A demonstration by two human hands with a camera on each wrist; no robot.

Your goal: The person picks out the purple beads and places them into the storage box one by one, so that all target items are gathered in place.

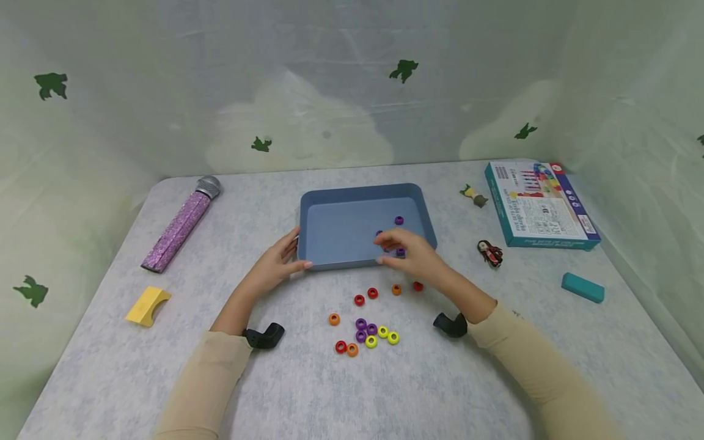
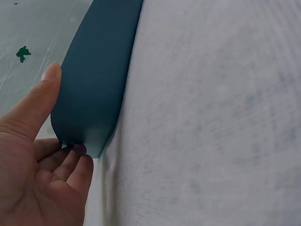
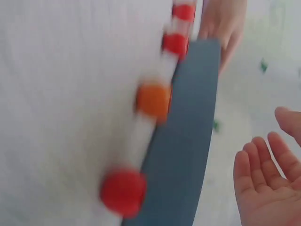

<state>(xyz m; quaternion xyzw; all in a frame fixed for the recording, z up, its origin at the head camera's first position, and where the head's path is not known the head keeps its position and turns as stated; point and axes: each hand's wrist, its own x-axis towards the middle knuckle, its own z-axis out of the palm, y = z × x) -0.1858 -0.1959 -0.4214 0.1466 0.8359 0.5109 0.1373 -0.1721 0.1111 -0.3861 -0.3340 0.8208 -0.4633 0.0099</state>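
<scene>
The right hand [image 1: 412, 252], its grip loosely parted with nothing visible inside, hangs over the tray's [image 1: 335, 235] right side. Loose beads [image 1: 360, 336] lie personward on the surface [image 1: 297, 391], the rightmost red nearest that hand; the left hand [image 1: 273, 264] pinches the tray's near-left corner.

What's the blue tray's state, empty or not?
Not empty: the head view shows purple beads inside the blue tray, by the right hand; much of its floor is bare.

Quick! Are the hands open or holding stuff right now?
Left hand: holding a corner of the shallow blue rectangular tray.
Right hand: open, palm empty, over the tray.
</scene>
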